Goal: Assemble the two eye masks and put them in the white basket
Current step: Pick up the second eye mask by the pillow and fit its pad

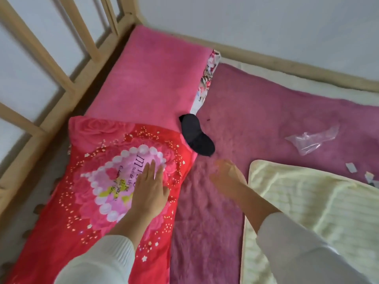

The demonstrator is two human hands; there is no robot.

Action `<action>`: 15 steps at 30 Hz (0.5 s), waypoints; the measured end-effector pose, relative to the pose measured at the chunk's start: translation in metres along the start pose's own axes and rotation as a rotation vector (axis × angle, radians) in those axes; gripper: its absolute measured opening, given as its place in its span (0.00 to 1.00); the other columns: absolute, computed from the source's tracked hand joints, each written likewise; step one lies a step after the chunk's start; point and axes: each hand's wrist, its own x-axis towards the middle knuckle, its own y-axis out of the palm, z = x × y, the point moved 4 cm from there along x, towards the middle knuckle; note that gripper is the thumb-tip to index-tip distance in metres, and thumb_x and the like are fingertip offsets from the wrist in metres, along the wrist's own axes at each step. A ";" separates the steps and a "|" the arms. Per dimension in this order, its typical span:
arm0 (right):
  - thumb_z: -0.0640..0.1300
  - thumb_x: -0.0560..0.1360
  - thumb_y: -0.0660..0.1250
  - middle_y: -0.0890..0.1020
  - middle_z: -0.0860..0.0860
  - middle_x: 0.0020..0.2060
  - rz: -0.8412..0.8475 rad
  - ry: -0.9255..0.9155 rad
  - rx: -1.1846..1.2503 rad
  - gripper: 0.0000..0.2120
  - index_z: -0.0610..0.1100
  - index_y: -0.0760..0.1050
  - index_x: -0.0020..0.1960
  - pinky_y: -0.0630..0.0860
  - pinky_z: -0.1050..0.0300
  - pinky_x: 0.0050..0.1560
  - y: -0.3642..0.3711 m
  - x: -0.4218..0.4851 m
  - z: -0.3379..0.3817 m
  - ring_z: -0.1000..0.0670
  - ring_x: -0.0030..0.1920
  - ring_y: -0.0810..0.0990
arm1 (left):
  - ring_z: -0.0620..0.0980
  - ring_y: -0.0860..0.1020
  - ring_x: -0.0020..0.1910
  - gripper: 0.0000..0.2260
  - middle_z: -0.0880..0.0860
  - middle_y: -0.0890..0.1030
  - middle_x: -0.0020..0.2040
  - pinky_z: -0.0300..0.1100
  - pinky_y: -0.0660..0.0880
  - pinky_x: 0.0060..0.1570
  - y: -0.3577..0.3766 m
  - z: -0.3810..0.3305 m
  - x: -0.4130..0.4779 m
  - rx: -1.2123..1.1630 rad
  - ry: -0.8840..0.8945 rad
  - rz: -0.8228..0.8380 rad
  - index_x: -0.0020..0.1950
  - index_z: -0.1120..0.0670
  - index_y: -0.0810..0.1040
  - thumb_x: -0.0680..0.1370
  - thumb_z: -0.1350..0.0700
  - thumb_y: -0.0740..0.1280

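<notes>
A black eye mask [196, 136] lies on the bed, half on the edge of the pink pillow [151, 78] and half on the purple fleece sheet [256, 111]. My left hand [150, 189] rests flat, fingers spread, on the red floral pillow [98, 181]. Blurred by motion, my right hand [227, 175] hovers over the purple sheet just below the mask, fingers loosely apart and empty. No second mask or white basket is in view.
A crumpled clear plastic bag [311, 140] lies on the sheet at the right, with small paper scraps [351, 168] near it. A pale yellow quilted blanket [317, 212] covers the lower right. A wooden bed rail [67, 78] runs along the left and back.
</notes>
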 end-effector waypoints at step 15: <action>0.36 0.77 0.61 0.57 0.47 0.79 -0.186 -0.051 -0.339 0.33 0.52 0.54 0.78 0.51 0.38 0.75 0.073 0.150 -0.013 0.47 0.79 0.51 | 0.58 0.55 0.77 0.35 0.61 0.56 0.78 0.53 0.52 0.76 0.084 0.045 0.045 0.200 0.053 -0.156 0.78 0.56 0.53 0.74 0.47 0.59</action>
